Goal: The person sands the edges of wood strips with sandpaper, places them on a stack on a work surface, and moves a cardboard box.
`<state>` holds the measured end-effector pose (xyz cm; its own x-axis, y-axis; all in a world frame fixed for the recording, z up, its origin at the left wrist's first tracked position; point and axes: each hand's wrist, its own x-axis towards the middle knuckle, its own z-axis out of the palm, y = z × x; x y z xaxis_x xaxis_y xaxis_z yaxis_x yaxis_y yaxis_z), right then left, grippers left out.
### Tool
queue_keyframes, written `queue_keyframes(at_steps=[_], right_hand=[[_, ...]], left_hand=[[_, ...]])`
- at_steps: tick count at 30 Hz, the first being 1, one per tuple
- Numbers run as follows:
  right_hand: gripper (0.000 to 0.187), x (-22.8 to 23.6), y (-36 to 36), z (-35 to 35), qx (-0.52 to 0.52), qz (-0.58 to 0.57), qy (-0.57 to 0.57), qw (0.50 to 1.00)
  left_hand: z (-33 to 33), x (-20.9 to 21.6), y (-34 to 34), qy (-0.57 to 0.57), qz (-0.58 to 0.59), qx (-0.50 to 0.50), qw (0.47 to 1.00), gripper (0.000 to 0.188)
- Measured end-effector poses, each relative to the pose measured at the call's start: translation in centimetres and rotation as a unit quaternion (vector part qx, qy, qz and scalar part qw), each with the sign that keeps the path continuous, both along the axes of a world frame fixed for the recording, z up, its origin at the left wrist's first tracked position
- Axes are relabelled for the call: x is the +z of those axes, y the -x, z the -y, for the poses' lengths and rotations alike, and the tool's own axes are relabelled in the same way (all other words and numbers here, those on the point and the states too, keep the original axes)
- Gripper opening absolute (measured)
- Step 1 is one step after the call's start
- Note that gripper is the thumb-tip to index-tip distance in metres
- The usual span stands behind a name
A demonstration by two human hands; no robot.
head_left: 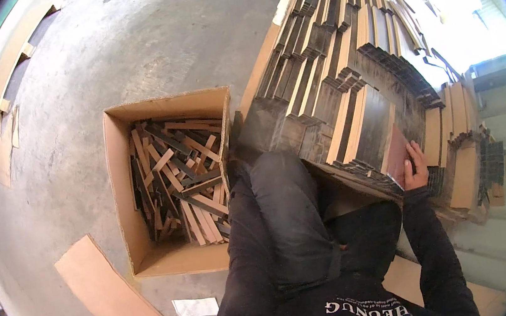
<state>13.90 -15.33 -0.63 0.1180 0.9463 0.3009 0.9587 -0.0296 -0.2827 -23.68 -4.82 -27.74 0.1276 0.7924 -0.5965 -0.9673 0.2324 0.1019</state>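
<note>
My right hand [415, 169] is at the near right end of a long stack of strips. Its fingers are curled against the edge of a reddish-brown flat piece [397, 151] with a pale near edge, and they appear to grip it. Beside that piece lie black and tan strips [351, 130] in uneven layers, their ends making steps. My left hand does not show; the dark sleeve on that side runs up along my leg, and no fingers can be made out.
Left of my legs, an open cardboard box [181, 265] holds many loose short black and tan strips [185, 172]. A tan cardboard sheet [107, 283] and a white paper [195, 307] lie on the concrete floor [164, 49]. More stacked pieces [467, 176] stand at the right.
</note>
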Motion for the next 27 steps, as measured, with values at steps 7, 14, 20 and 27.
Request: queue_keyframes(at_steps=[7, 14, 20, 27], right_hand=[[0.034, -0.1, 0.2, -0.1, 0.013, 0.029, -0.002, 1.0], [0.034, 0.2, 0.9, 0.0, -0.01, 0.013, -0.005, 1.0], [0.035, 0.5, 1.0, -0.4, -0.003, 0.005, -0.007, 1.0], [0.034, 0.6, 1.4, -0.4, 0.0, -0.01, -0.012, 1.0]], left_hand=[[0.6, -0.7, 0.3, -0.004, 0.028, 0.014, 1.0, 0.026], [3.4, -1.3, 0.7, 0.008, 0.045, 0.029, 0.999, 0.025], [4.4, -1.2, 0.5, 0.008, 0.055, 0.045, 0.997, 0.025], [2.7, -1.1, 0.6, -0.002, 0.058, 0.06, 0.996, 0.024]])
